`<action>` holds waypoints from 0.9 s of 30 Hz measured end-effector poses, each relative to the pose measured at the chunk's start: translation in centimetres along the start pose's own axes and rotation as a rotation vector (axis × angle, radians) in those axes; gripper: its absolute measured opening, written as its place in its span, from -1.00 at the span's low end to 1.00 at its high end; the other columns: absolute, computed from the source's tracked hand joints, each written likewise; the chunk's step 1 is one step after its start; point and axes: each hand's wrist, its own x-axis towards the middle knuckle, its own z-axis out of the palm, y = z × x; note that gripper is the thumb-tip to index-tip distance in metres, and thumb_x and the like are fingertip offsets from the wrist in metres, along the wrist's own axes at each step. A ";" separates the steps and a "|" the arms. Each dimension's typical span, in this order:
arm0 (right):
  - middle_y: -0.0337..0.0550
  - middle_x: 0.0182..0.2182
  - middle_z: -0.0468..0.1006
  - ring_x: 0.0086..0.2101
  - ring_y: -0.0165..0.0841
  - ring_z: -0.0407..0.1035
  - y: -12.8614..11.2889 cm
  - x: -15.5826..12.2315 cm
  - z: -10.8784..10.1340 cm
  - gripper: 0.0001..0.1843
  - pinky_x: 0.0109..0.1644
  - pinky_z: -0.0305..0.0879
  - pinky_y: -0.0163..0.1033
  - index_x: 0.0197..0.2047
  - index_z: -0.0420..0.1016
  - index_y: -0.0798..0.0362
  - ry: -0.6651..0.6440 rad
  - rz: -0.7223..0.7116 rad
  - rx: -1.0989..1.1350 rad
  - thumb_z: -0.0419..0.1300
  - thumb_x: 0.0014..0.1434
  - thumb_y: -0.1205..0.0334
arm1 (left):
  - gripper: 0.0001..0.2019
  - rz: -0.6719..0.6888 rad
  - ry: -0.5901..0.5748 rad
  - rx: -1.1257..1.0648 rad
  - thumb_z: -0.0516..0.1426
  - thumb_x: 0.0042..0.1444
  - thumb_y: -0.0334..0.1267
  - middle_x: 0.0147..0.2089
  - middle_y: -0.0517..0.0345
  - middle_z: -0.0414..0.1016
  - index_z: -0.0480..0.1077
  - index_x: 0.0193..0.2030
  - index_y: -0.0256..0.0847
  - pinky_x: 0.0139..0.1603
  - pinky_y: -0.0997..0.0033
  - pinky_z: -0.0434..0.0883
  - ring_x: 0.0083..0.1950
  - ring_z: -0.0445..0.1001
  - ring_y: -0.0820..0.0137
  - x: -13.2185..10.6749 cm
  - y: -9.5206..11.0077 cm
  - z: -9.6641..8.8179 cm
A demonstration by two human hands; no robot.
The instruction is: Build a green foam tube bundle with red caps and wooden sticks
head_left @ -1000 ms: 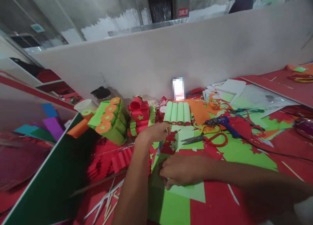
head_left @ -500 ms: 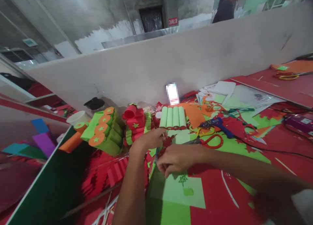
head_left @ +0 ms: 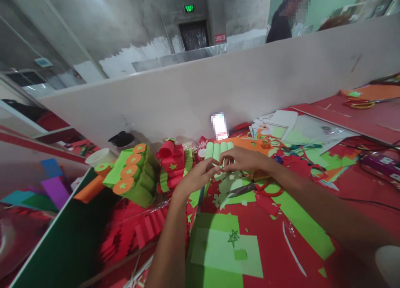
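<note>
My left hand (head_left: pixel 200 174) and my right hand (head_left: pixel 242 159) meet at the near end of a row of light green paper rolls (head_left: pixel 220 148). The fingers of both hands are bent and pinched close together; whatever is between the fingertips is too small and hidden to make out. Below them lie light green paper scraps (head_left: pixel 231 184) and cut pieces. Scissors (head_left: pixel 243 190) with red handles rest just below my right wrist. Nearer to me is a pale green sheet (head_left: pixel 215 250) with a star drawn on it in dark lines.
To the left stand green rolls with orange star-marked ends (head_left: pixel 133 175) and a red paper bundle (head_left: pixel 173 165). A lit phone (head_left: pixel 219 125) leans on the white partition (head_left: pixel 156 96). Paper offcuts (head_left: pixel 315 148) and a cable (head_left: pixel 371 202) lie to the right. A person (head_left: pixel 281 23) is beyond the partition.
My right hand has moved up and away from me, from above the pale green sheet to the rolls. My left hand has shifted slightly right, and the star drawing is uncovered.
</note>
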 end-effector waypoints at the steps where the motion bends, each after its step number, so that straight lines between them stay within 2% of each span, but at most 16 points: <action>1: -0.18 -0.36 0.59 -0.40 -0.39 0.44 0.1 0.0 -0.1 -0.83 -0.37 0.24 -0.36 -0.20 0.49 0.03 0.007 0.008 0.009 0.21 0.10 0.26 | -0.73 -0.009 0.016 -0.010 0.04 0.16 -0.12 -0.25 0.09 0.46 0.33 -0.09 -0.23 -0.35 0.45 0.33 -0.33 0.43 0.39 0.2 -0.1 0.2; 3: -0.17 -0.34 0.59 -0.39 -0.39 0.44 0.4 0.1 0.0 -0.84 -0.36 0.25 -0.35 -0.22 0.49 0.04 0.010 0.011 0.029 0.21 0.09 0.23 | -0.73 -0.005 0.064 -0.014 0.11 0.10 -0.13 -0.25 0.09 0.46 0.35 -0.13 -0.24 -0.35 0.46 0.33 -0.32 0.43 0.40 0.5 -0.3 0.5; 6: -0.16 -0.36 0.59 -0.38 -0.38 0.45 0.6 0.3 0.2 -0.84 -0.35 0.27 -0.34 -0.26 0.49 0.06 0.008 0.006 0.058 0.22 0.08 0.19 | -0.82 0.022 0.125 -0.013 0.10 0.10 -0.20 -0.33 0.14 0.45 0.36 -0.22 -0.25 -0.37 0.48 0.31 -0.38 0.41 0.44 0.9 -0.8 0.8; 10: -0.17 -0.37 0.58 -0.38 -0.37 0.44 0.7 0.5 0.3 -0.87 -0.35 0.27 -0.34 -0.28 0.50 0.06 0.032 -0.014 0.071 0.22 0.06 0.23 | -0.88 0.033 0.132 -0.005 0.05 0.12 -0.27 -0.41 0.18 0.42 0.37 -0.28 -0.25 -0.40 0.50 0.28 -0.41 0.38 0.46 1.0 -0.8 0.7; 18: -0.20 -0.40 0.56 -0.39 -0.40 0.39 1.0 0.6 0.2 -0.88 -0.35 0.23 -0.36 -0.30 0.52 0.07 0.105 -0.041 0.035 0.19 0.04 0.33 | -0.89 0.013 0.141 -0.043 0.07 0.12 -0.25 -0.40 0.19 0.41 0.34 -0.29 -0.24 -0.38 0.50 0.29 -0.40 0.38 0.47 0.9 -0.6 0.6; 23: -0.22 -0.36 0.54 -0.39 -0.44 0.35 0.3 0.3 0.1 -0.87 -0.35 0.21 -0.37 -0.31 0.51 0.06 0.162 -0.120 -0.024 0.15 0.07 0.37 | -0.78 -0.024 0.049 -0.226 0.02 0.17 -0.10 -0.33 0.16 0.40 0.30 -0.27 -0.23 -0.37 0.47 0.34 -0.36 0.43 0.45 0.9 -0.6 0.6; 27: -0.21 -0.32 0.52 -0.34 -0.44 0.34 0.1 0.2 0.0 -0.88 -0.27 0.21 -0.35 -0.32 0.51 0.05 0.174 -0.241 -0.090 0.15 0.09 0.38 | -0.75 -0.085 0.047 -0.393 0.01 0.17 -0.05 -0.26 0.15 0.40 0.27 -0.22 -0.21 -0.35 0.47 0.36 -0.33 0.45 0.45 0.9 -0.6 0.6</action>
